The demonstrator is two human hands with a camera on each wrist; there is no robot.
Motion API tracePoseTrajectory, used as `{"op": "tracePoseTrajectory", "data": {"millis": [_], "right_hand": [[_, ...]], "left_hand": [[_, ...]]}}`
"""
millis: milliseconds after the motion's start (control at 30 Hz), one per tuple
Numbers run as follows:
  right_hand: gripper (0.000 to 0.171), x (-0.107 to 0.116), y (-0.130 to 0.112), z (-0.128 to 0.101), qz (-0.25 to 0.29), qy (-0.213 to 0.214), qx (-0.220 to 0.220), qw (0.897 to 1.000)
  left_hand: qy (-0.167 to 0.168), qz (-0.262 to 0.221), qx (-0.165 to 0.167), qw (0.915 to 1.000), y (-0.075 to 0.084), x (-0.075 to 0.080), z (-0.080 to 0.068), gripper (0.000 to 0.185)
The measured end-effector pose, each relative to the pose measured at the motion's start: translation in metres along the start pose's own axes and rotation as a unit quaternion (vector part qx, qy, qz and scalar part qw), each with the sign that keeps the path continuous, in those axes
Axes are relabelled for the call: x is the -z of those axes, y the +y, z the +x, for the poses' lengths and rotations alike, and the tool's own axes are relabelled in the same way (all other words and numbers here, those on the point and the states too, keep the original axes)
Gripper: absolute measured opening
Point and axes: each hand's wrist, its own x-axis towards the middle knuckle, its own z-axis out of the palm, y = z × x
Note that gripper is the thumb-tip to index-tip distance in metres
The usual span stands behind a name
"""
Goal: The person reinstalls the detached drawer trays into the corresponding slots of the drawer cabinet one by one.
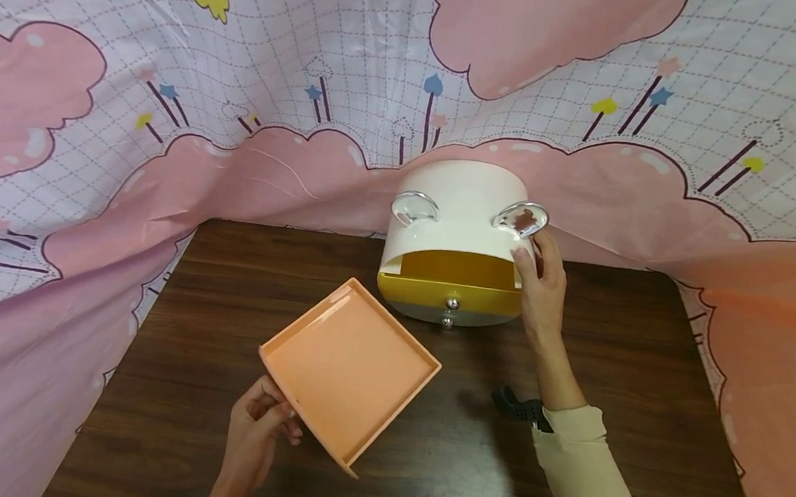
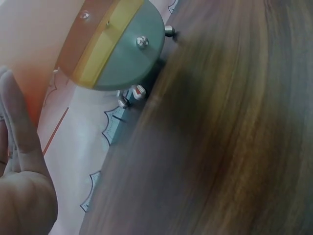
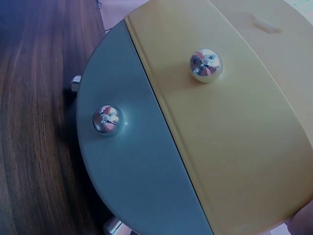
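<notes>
A white rounded cabinet with two silver ear-shaped pieces stands at the back of the table. Its top slot is empty. Below the slot sit a yellow drawer and a grey drawer, each with a silver ball knob. An orange drawer hangs tilted above the table, in front and to the left of the cabinet. My left hand grips its near left corner. My right hand rests against the cabinet's right side, fingers fairly straight, thumb on the front rim.
The dark wooden table is walled on three sides by a draped pink and white patterned cloth. A black wrist strap shows at my right sleeve. The cabinet stands on small silver feet.
</notes>
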Motion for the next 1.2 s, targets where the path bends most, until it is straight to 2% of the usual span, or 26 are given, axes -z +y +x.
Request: {"op": "tracePoseTrajectory", "data": {"millis": [233,400,733,900,1100,1200], "right_hand": [[0.037,0.001,-0.001,0.001,-0.003,0.001,0.005,1.0],[0.036,0.001,-0.003,0.002,-0.01,-0.001,0.004,1.0],[0.037,0.0,0.001,0.0,0.001,-0.004,0.007,1.0],[0.037,0.0,0.001,0.0,-0.001,-0.005,0.01,1.0],[0.036,0.0,0.001,0.001,0.0,-0.005,0.019,1.0],[0.036,0.002,0.002,0.0,0.016,-0.009,0.01,1.0]], "left_hand": [[-0.021,0.001,-0.01,0.9997,0.009,-0.012,-0.004,0.016],[-0.039,-0.02,-0.02,0.9988,0.014,-0.024,-0.007,0.018],[-0.043,-0.033,-0.049,0.9973,0.014,-0.042,-0.013,0.011],[-0.042,-0.045,-0.045,0.9971,0.012,-0.056,-0.017,0.017],[-0.043,-0.051,-0.049,0.9966,0.009,-0.073,-0.018,0.009],[-0.036,-0.06,-0.043,0.9966,0.009,-0.082,-0.019,0.012]]}}
